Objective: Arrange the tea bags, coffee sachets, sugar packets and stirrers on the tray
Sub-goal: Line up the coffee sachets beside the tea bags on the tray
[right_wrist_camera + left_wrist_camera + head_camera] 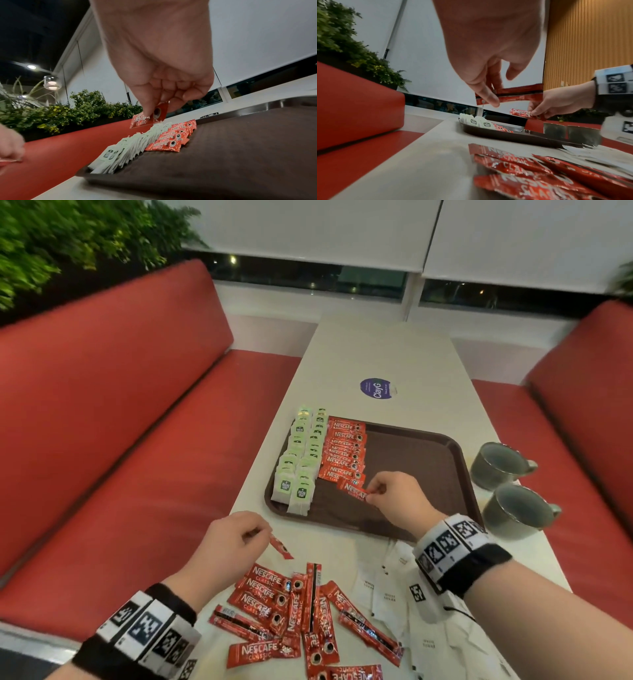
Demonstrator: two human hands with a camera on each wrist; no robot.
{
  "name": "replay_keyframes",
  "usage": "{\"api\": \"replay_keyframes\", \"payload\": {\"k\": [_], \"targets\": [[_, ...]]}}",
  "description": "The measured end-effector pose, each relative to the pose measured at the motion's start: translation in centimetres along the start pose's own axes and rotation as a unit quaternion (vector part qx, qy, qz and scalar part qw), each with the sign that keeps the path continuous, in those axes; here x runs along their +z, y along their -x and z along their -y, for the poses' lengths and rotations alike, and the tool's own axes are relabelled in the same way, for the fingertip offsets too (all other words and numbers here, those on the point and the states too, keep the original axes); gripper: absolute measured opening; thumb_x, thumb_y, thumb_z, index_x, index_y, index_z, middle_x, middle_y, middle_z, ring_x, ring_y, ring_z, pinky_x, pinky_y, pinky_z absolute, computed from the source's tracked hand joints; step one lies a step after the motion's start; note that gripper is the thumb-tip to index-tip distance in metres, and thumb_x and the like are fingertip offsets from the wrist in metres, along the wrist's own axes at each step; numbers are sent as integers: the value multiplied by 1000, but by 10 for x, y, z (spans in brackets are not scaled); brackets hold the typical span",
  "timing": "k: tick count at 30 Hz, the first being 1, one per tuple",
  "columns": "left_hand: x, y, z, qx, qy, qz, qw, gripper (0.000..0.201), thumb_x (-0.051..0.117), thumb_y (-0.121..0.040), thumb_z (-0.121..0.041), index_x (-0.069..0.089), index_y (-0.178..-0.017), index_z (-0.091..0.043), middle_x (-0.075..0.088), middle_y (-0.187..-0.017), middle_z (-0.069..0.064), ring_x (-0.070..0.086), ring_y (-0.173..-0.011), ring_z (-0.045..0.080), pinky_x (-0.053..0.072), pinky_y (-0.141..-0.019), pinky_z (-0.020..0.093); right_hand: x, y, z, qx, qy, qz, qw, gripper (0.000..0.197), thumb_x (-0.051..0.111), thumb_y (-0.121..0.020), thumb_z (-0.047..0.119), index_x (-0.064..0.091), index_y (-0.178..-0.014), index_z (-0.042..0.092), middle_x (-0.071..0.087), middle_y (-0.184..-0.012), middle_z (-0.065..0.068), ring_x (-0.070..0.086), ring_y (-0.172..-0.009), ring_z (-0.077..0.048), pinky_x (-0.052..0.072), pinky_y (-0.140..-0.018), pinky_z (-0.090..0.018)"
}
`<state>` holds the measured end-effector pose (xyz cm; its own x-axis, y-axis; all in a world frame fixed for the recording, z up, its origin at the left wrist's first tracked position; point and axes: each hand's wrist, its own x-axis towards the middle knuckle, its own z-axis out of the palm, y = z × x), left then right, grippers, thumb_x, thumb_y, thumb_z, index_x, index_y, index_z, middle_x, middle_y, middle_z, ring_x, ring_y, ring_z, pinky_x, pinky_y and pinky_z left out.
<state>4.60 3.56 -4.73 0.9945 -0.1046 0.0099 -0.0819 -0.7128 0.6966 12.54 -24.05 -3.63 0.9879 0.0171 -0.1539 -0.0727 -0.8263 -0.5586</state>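
Observation:
A brown tray (421, 453) lies on the white table, with two rows of green-labelled tea bags (301, 460) at its left and a column of red coffee sachets (344, 453) beside them. My right hand (387, 494) pinches one red coffee sachet (352, 489) just above the tray, at the near end of the column; the right wrist view shows this held sachet (148, 117) over the rows. My left hand (236, 539) pinches another red coffee sachet (281, 547) above the table, seen edge-on as sachet (508, 94). Loose coffee sachets (294, 611) lie near me.
White sugar packets (394, 594) are scattered on the table under my right wrist. Two grey mugs (496, 463) stand right of the tray. A purple round sticker (376, 387) marks the table beyond it. Red benches (120, 422) flank both sides.

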Motion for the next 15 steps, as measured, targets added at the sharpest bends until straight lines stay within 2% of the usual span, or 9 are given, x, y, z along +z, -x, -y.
{"api": "replay_keyframes", "payload": {"k": [3, 5, 9, 11, 13, 15], "targets": [[-2, 1, 3, -3, 45, -24, 999, 18, 69, -81, -14, 67, -73, -31, 66, -82, -13, 59, -82, 0, 43, -69, 6, 6, -34, 10, 24, 12, 9, 1000, 23, 70, -82, 17, 56, -67, 27, 65, -87, 1, 63, -85, -19, 51, -78, -31], [-5, -2, 10, -41, 58, -13, 997, 25, 71, -80, -12, 65, -75, -36, 66, -89, -13, 60, -80, 0, 43, -69, 4, 11, -52, 16, 41, 34, 36, 998, 23, 70, -82, 15, 56, -66, 25, 67, -89, -3, 66, -87, -22, 54, -83, -36], [-14, -5, 21, -98, 75, 30, 992, 32, 67, -80, -5, 65, -84, -37, 64, -102, -14, 60, -84, 4, 48, -70, 12, 23, -79, 22, 53, 87, 86, 991, 26, 70, -82, 13, 54, -63, 22, 70, -97, -9, 67, -95, -26, 55, -88, -38], [-19, -3, 20, -95, 81, 46, 991, 37, 65, -79, 0, 64, -87, -37, 61, -105, -14, 59, -77, 3, 51, -69, 15, 29, -87, 23, 54, 115, 108, 986, 22, 68, -84, 14, 56, -66, 19, 70, -97, -9, 67, -93, -25, 54, -87, -35], [-24, -2, 18, -91, 99, 56, 989, 42, 66, -78, 3, 63, -90, -37, 56, -108, -15, 56, -69, 3, 54, -73, 21, 33, -91, 25, 52, 148, 122, 980, 9, 64, -87, 14, 65, -78, 12, 71, -92, -6, 68, -89, -21, 55, -84, -31], [-28, -3, 17, -96, 117, 57, 987, 44, 68, -77, 4, 62, -94, -36, 51, -115, -19, 55, -66, 5, 54, -75, 21, 37, -93, 26, 57, 171, 130, 975, 5, 62, -87, 13, 67, -87, 11, 72, -89, -4, 69, -88, -21, 55, -85, -35]]}}
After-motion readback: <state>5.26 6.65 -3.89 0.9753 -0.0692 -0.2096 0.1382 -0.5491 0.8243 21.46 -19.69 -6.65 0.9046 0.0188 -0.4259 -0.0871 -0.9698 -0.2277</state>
